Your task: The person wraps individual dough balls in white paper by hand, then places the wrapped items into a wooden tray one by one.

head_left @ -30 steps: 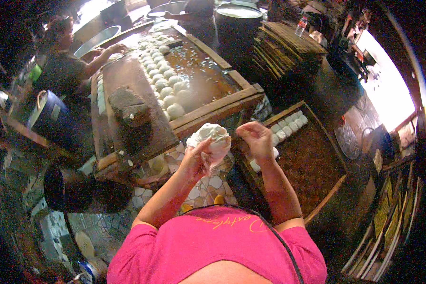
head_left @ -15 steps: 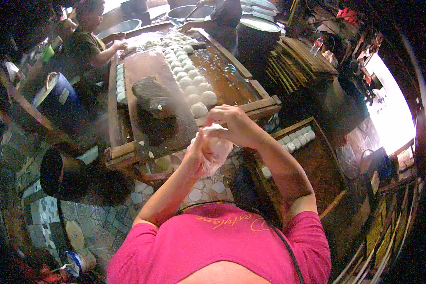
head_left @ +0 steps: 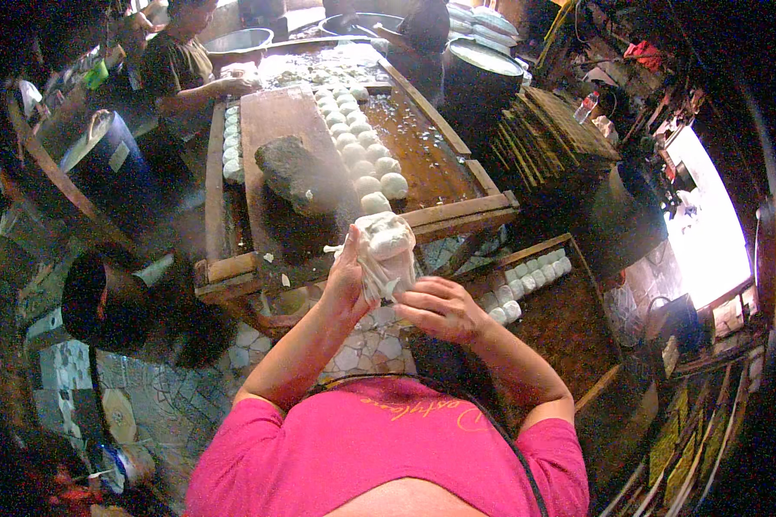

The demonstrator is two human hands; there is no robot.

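Over the near edge of the wooden table, an opened white cloth (head_left: pixel 394 269) carries a soft white lump (head_left: pixel 388 238) that looks like tofu curd. My left hand (head_left: pixel 345 283) is closed round the cloth's left side, with a loose end sticking out past the thumb. Beside its lower right part, my right hand (head_left: pixel 441 308) pinches the hanging edge of the cloth. Just beyond, rows of rounded white lumps (head_left: pixel 367 164) stand on the wet table (head_left: pixel 435 164). A large dark stone (head_left: pixel 297 175) rests on a wooden board (head_left: pixel 276 116) left of them.
To my right, a lower wooden tray (head_left: pixel 569 319) holds small white blocks (head_left: pixel 535 274). Stacked wooden boards (head_left: pixel 560 129) stand behind it. Another person (head_left: pixel 181 73) works at the table's far left, near a blue barrel (head_left: pixel 108 155). A dark drum (head_left: pixel 483 73) stands at the far right.
The cloth, bunched between both hands before, now lies open with the white lump showing. My right hand has moved down and toward me, from the cloth's top to its lower edge.
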